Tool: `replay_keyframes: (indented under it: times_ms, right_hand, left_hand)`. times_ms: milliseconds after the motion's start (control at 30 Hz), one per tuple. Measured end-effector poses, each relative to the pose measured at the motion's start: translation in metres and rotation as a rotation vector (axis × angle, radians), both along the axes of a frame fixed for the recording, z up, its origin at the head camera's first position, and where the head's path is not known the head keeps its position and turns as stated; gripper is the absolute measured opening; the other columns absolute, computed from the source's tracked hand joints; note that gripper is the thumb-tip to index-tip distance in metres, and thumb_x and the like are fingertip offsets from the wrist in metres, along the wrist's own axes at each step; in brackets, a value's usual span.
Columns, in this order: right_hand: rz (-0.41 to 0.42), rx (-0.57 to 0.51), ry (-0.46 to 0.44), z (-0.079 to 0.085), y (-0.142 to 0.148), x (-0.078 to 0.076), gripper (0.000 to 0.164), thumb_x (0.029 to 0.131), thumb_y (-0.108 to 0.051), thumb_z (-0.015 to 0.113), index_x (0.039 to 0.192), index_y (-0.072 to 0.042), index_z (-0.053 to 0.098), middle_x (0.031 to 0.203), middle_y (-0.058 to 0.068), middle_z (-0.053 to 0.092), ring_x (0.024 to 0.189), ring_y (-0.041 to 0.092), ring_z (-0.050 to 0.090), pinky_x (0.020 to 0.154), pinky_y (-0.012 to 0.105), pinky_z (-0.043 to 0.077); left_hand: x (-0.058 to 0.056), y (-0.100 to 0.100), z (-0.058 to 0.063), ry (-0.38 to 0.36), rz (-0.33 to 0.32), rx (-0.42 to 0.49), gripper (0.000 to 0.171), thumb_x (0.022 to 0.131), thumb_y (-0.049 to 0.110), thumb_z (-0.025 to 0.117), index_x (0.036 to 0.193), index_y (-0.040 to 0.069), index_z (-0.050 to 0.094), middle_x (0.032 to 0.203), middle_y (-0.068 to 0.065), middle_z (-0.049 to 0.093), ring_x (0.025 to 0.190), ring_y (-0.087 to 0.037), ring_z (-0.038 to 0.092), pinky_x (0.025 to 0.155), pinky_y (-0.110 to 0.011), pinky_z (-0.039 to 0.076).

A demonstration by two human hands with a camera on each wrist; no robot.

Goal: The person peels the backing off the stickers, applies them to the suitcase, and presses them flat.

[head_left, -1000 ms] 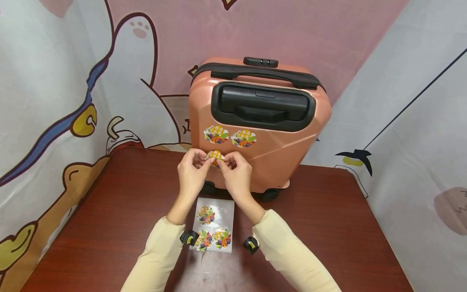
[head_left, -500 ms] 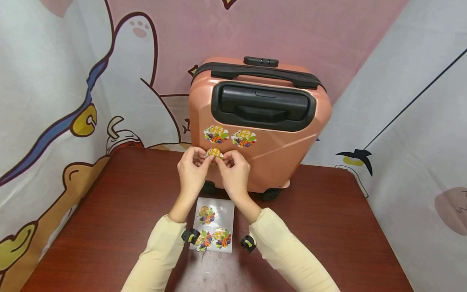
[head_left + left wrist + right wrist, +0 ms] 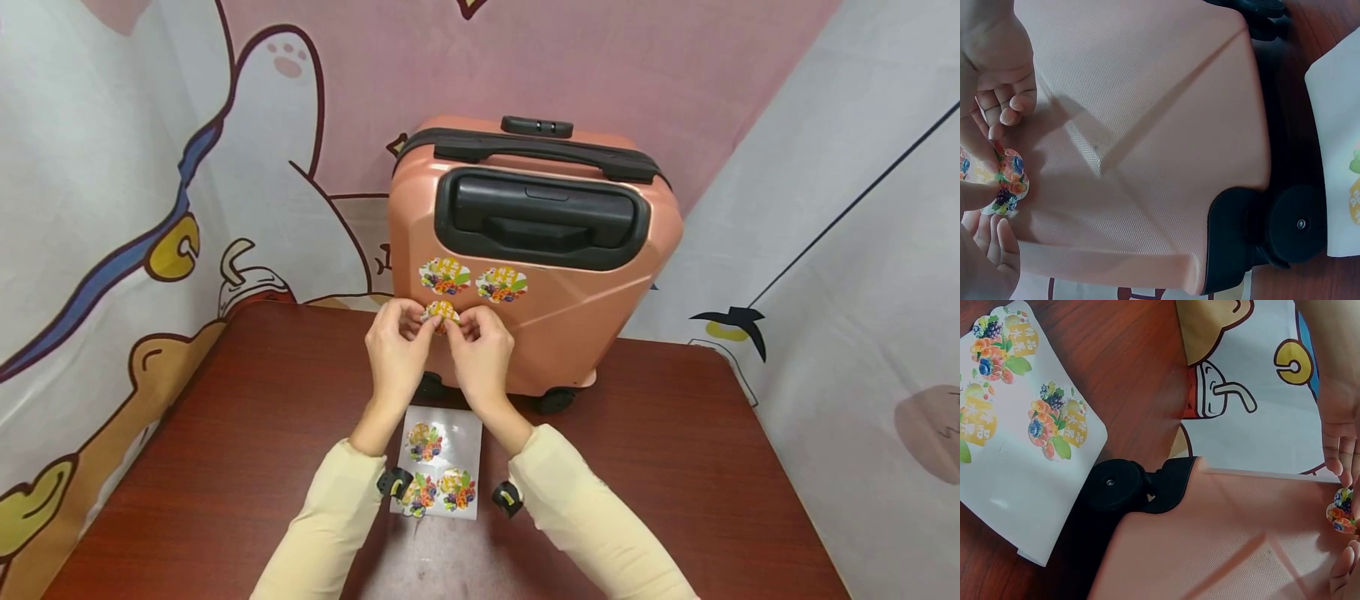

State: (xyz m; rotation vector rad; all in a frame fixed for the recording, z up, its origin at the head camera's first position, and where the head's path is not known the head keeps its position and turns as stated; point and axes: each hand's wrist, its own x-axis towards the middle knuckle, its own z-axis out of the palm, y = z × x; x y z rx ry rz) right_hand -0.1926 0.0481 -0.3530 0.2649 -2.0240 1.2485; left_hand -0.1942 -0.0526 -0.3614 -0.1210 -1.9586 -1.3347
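Between both hands is a round fruit-print sticker (image 3: 442,312), held by its two sides close over the lower left front of a pink hard-shell suitcase (image 3: 555,325). My left hand (image 3: 397,342) pinches its left side between thumb and fingers. The right side is pinched by my right hand (image 3: 483,346). In the left wrist view the sticker (image 3: 1011,181) shows printed berries and grapes, partly covered by the thumbs. Two matching stickers, a left one (image 3: 445,276) and a right one (image 3: 502,284), lie flat on the suitcase just above the hands, under its black handle recess.
A white sticker sheet (image 3: 461,429) with 3 fruit stickers lies on the brown table (image 3: 652,467) below the forearms. The suitcase stands upright on black wheels (image 3: 557,400) against a cartoon-print cloth (image 3: 337,100). Cloth walls also rise at both sides.
Both hands have moved slightly up the suitcase front with the sticker, nearer the two stickers above. The right forearm has shifted a little inward. Suitcase and sheet stay put.
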Motion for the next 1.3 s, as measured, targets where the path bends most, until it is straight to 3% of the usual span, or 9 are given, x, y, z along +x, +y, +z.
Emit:
replay_keyframes:
  times_ms: [767,1300]
  right_hand:
    - [-0.060,0.033,0.026,0.0002,-0.0045,-0.0040,0.017,0.071,0.000,0.073,0.066,0.000,0.057,0.062,0.008,0.057,0.054,0.019,0.056,0.050,0.027,0.046]
    - [-0.144,0.087,-0.012,0.0032,-0.0053,-0.0032,0.018,0.072,-0.007,0.073,0.064,-0.004,0.058,0.061,0.005,0.058,0.054,0.017,0.056,0.052,0.030,0.044]
  left_hand:
    - [-0.0028,-0.0011,0.0010,0.009,0.028,-0.008,0.019,0.075,0.008,0.075,0.080,-0.001,0.059,0.075,-0.011,0.057,0.062,-0.020,0.057,0.054,-0.024,0.045]
    - [-0.0046,-0.0019,0.0014,0.014,0.037,-0.014,0.019,0.074,0.008,0.075,0.079,-0.001,0.059,0.074,-0.011,0.058,0.062,-0.020,0.057,0.054,-0.029,0.046]
